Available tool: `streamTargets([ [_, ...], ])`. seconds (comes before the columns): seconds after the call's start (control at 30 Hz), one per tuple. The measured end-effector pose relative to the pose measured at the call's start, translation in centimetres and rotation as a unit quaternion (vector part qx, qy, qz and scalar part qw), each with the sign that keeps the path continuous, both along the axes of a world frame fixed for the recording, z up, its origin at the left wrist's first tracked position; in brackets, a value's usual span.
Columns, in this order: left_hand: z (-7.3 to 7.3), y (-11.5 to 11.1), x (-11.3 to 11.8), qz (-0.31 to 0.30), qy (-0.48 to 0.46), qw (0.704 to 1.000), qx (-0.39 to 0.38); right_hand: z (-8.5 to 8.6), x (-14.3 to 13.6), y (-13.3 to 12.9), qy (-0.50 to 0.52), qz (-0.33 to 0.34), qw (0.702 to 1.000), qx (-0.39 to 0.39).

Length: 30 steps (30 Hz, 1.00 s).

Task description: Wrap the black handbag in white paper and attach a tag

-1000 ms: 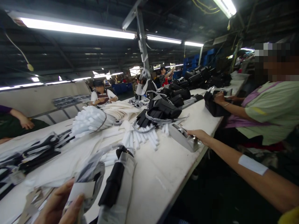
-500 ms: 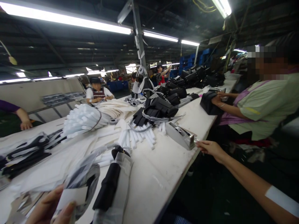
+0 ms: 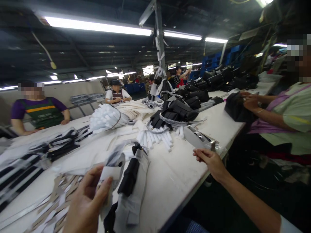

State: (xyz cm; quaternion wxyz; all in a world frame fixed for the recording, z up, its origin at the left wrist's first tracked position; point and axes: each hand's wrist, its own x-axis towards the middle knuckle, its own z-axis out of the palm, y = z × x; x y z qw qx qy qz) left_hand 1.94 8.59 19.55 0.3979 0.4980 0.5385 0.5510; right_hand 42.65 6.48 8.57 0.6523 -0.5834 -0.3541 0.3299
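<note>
My left hand (image 3: 91,194), at the lower left, pinches a wrapped strap bundle (image 3: 114,166) with a white paper band round it. Just right of it, a black strap piece (image 3: 130,176) in clear wrapping lies on the table. My right hand (image 3: 210,161) is in front of the grey tape dispenser (image 3: 198,137), its fingertips pressed together. Whatever those fingertips hold, if anything, is too small to name. Behind the dispenser are black bags (image 3: 177,111) and white foam rolls (image 3: 155,137).
On the white table (image 3: 170,181) lie a bundle of white tubes (image 3: 104,119), black-and-white straps (image 3: 60,145) and beige strips (image 3: 55,204). A person at the right handles a black bag (image 3: 235,106). Others stand across the table.
My right hand has moved left, away from the dispenser's end. The view has swung left, showing more of my left hand and a person in a green apron.
</note>
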Motion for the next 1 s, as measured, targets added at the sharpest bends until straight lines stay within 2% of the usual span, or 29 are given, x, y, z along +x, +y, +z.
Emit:
streamTargets([
  [0.03, 0.4, -0.5, 0.7, -0.026, -0.012, 1.000, 0.005, 1.4, -2.3, 0.2, 0.004, 0.060, 0.998, 0.037],
  [0.1, 0.9, -1.0, 1.8, -0.025, -0.032, 0.999, 0.033, 4.6, -7.0, 0.5, 0.017, 0.182, 0.978, 0.102],
  [0.2, 1.1, -1.0, 2.4, -0.042, -0.032, 0.997, 0.064, 9.2, -13.2, 0.3, 0.019, 0.349, 0.923, 0.158],
  [0.27, 0.9, -0.8, 2.4, -0.063, -0.013, 0.994, 0.087, 11.4, -16.3, 0.2, 0.019, 0.426, 0.889, 0.166],
  [0.33, 0.7, -0.8, 2.4, -0.065, 0.006, 0.992, 0.107, 12.7, -18.7, 0.4, 0.017, 0.457, 0.877, 0.148],
  [0.43, 0.5, -0.9, 2.6, -0.055, 0.023, 0.991, 0.119, 13.1, -20.9, 1.4, -0.002, 0.433, 0.896, 0.101],
  [0.57, 0.4, -1.1, 2.6, -0.063, 0.025, 0.990, 0.123, 12.8, -21.8, 2.6, -0.040, 0.388, 0.919, 0.059],
  [0.8, 0.6, -1.2, 2.5, -0.083, 0.010, 0.990, 0.115, 13.0, -21.0, 3.2, -0.088, 0.413, 0.906, 0.015],
  [1.0, 0.9, -1.5, 2.8, -0.112, -0.021, 0.989, 0.093, 11.5, -21.0, 4.7, -0.040, 0.428, 0.903, -0.028],
])
